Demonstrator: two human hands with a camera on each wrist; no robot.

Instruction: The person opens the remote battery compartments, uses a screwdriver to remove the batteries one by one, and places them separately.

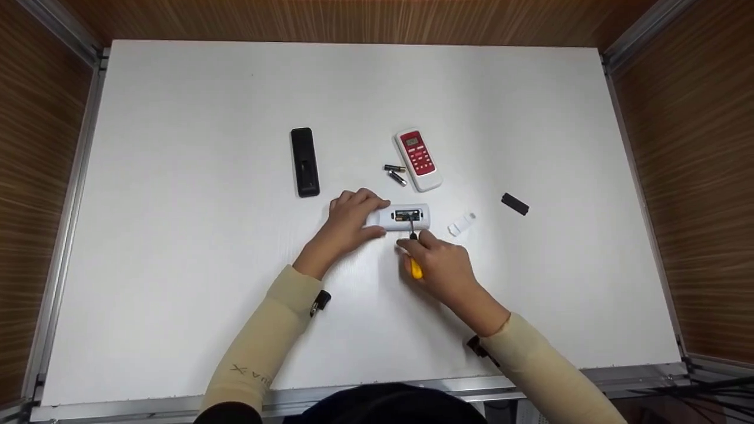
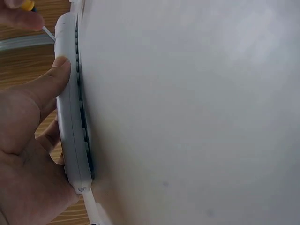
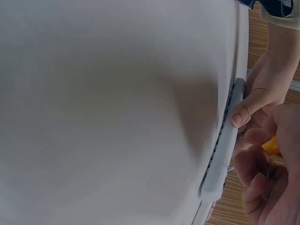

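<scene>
A white remote control point(image 1: 386, 221) lies face down on the table, its battery compartment point(image 1: 407, 215) uncovered with dark batteries inside. My left hand point(image 1: 350, 222) grips its left end, thumb on the near side and fingers on the far side. In the left wrist view, the thumb presses the side of the white casing point(image 2: 70, 112). My right hand point(image 1: 443, 264) holds a screwdriver point(image 1: 416, 269) with a yellow handle, fingers curled round it. Its thin metal shaft reaches into the compartment. In the right wrist view the curled fingers partly hide the yellow handle point(image 3: 271, 146).
Right of the white remote lies a small white battery cover point(image 1: 462, 225), and farther right a black cover point(image 1: 515, 204). Two loose batteries point(image 1: 396, 175) sit beside a red-and-white remote point(image 1: 419, 159). A black remote point(image 1: 304, 162) lies back left on the white table point(image 1: 177, 176).
</scene>
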